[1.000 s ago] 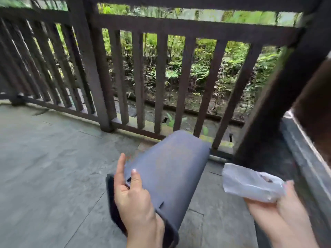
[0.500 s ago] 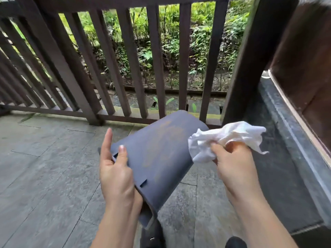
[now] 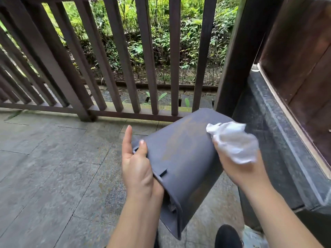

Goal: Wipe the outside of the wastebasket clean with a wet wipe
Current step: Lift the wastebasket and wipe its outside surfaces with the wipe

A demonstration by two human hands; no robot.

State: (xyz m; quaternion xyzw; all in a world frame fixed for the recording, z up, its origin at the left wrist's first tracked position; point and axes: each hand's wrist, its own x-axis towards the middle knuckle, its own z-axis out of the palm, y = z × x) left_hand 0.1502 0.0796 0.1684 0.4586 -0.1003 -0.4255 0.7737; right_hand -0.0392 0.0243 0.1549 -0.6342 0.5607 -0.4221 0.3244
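Right hand (image 3: 240, 169), gripping the wipe (image 3: 234, 140), now lands on the bin (image 3: 180, 158) at 2 o'clock, starting the wiping, while the left hand (image 3: 138, 169) clasps its rim.

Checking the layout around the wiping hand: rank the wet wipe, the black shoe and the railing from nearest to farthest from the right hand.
1. wet wipe: held in the right hand.
2. black shoe: below, on the floor.
3. railing: ahead, beyond the wastebasket.

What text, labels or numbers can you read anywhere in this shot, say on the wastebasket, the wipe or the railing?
None: no readable text shows anywhere.
Wastebasket: plain grey side with brownish smudges, no label or brand showing.
Wipe: plain white, no print.
Railing and floor tiles: no signs or numbers.
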